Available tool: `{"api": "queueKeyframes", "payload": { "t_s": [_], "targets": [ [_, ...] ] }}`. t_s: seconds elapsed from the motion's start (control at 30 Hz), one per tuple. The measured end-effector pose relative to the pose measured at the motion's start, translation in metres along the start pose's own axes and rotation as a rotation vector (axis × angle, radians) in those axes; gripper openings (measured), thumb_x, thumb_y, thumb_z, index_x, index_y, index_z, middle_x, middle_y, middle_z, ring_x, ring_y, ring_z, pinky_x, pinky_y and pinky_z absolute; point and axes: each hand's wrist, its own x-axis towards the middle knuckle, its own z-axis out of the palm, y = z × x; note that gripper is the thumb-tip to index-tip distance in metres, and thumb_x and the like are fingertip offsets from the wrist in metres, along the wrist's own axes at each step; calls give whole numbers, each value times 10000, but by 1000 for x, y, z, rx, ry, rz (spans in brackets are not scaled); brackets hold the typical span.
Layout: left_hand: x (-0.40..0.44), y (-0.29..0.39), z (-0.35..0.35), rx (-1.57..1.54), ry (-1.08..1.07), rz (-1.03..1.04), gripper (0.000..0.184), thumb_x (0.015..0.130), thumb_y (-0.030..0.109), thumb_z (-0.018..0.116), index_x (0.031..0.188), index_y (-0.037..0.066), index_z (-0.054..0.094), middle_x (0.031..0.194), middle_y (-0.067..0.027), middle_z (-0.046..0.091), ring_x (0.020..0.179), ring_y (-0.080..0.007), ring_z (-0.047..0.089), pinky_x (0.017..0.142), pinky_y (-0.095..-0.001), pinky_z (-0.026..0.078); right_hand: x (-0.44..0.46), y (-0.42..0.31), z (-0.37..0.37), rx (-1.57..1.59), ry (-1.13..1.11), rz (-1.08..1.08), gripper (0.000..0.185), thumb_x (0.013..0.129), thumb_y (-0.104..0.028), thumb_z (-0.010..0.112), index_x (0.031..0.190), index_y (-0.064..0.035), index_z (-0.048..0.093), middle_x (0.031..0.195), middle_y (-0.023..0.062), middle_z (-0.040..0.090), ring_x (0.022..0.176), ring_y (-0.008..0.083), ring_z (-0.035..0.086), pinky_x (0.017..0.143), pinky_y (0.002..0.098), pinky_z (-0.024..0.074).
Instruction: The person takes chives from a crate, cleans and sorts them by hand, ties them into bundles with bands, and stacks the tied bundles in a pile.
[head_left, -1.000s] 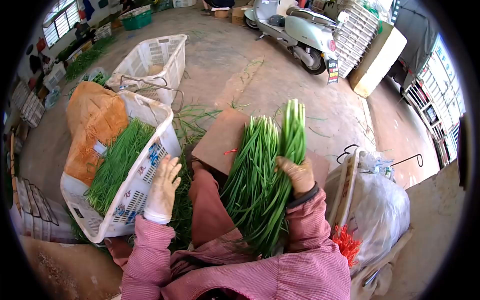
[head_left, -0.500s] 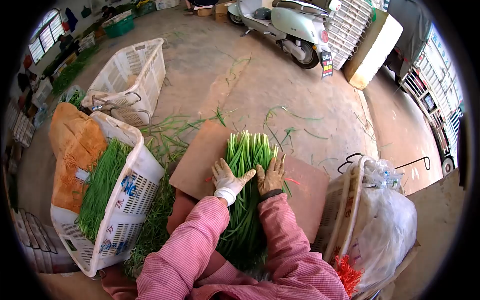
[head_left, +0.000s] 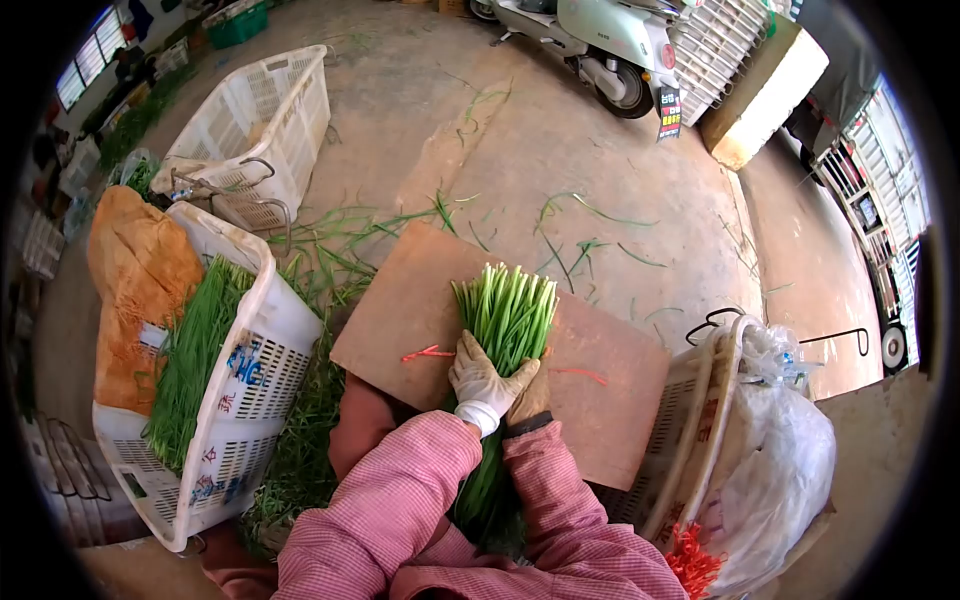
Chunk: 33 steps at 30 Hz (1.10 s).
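Note:
A thick bunch of garlic chives (head_left: 508,308) lies over a brown board (head_left: 610,420), pale cut ends pointing away from me and green leaves running down toward my lap. My gloved left hand (head_left: 485,375) is wrapped round the left side of the bunch. On the other side my gloved right hand (head_left: 532,393) presses in, its fingers partly hidden behind the left thumb and the stalks. One red tie (head_left: 427,353) lies on the board to the left, and another red strip (head_left: 582,374) shows to the right of the bunch.
At left stands a white crate (head_left: 235,370) holding more chives and an orange-brown cloth (head_left: 140,290). Behind it is another white crate (head_left: 300,110). A crate with plastic bags (head_left: 775,450) and red ties (head_left: 693,562) is at right. A scooter (head_left: 610,50) stands farther off.
Both hands have come closer together and lower on the bunch, squeezing it narrower. The left fingers, spread flat before, now curl round it. More of the left red tie shows.

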Motion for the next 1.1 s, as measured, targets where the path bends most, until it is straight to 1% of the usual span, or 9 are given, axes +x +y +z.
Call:
{"api": "queueKeyframes", "payload": {
  "t_s": [0.3, 0.43, 0.5, 0.63, 0.77, 0.83, 0.9, 1.03, 1.1],
  "targets": [
    [-6, 13, -11, 147, -52, -102, 1180, 514, 519, 722, 1326, 8, 34, 1339, -188, 213, 1233, -299, 229, 1004, -447, 181, -16, 6, -52, 23, -23, -61, 469, 873, -376, 418, 1211, -52, 388, 1158, 185, 457, 996, 295, 502, 831, 385, 444],
    [-7, 11, -8, 164, 22, -63, 1156, 529, 487, 732, 1328, 15, 43, 1342, -160, 230, 1223, -266, 257, 996, -452, 196, -62, -80, -66, -1299, 392, -499, 226, 837, -209, 531, 826, 8, 594, 678, 114, 587, 543, 145, 555, 465, 264, 464],
    [-9, 12, -10, 149, 32, -67, 1156, 528, 480, 736, 1328, 13, 45, 1340, -159, 239, 1213, -266, 273, 992, -451, 200, -39, -115, -80, -1249, 529, -177, 274, 818, -228, 558, 836, 45, 582, 589, 83, 582, 418, 149, 516, 424, 263, 438],
    [-16, 5, -8, 107, 78, -24, 1173, 511, 486, 742, 1323, -6, 52, 1331, -180, 255, 1210, -281, 278, 987, -443, 201, -5, -112, -34, -1487, 543, -114, 234, 792, -242, 593, 794, -8, 601, 573, 62, 581, 460, 136, 535, 425, 258, 414],
    [-22, -3, -9, 136, 122, 26, 1184, 501, 500, 742, 1322, -10, 59, 1331, -184, 254, 1213, -283, 272, 986, -443, 201, 41, -101, -63, -1603, 585, -358, 211, 770, -215, 613, 850, -19, 613, 580, 73, 582, 471, 142, 537, 481, 274, 439],
    [-22, -5, -8, 124, 119, 34, 1186, 498, 515, 737, 1320, -14, 66, 1331, -190, 251, 1215, -290, 267, 985, -445, 204, 2, -99, -31, -1923, 691, -1239, 186, 766, -179, 610, 874, -28, 615, 580, 90, 572, 492, 159, 544, 499, 281, 442],
    [-24, -5, -6, 133, 105, 31, 1188, 504, 526, 730, 1322, -9, 55, 1336, -197, 236, 1221, -293, 257, 986, -447, 202, -4, -95, -30, -1769, 676, -1181, 194, 761, -173, 610, 897, -35, 619, 600, 111, 582, 538, 192, 571, 531, 295, 449],
    [-29, 0, -8, 145, 106, -16, 1215, 489, 529, 739, 1324, 4, 30, 1345, -197, 202, 1240, -288, 217, 992, -454, 190, 4, -78, -2, -1660, 413, -301, 200, 787, -156, 587, 926, -15, 618, 697, 126, 617, 609, 140, 584, 591, 260, 462],
    [-39, 6, -15, 216, -10, -100, 1232, 471, 532, 745, 1323, 2, 31, 1348, -198, 190, 1242, -294, 209, 999, -458, 179, 55, -51, -50, -1285, 291, -285, 224, 797, -211, 572, 959, -64, 619, 855, 125, 634, 785, 195, 616, 696, 281, 469]
  ]
}}
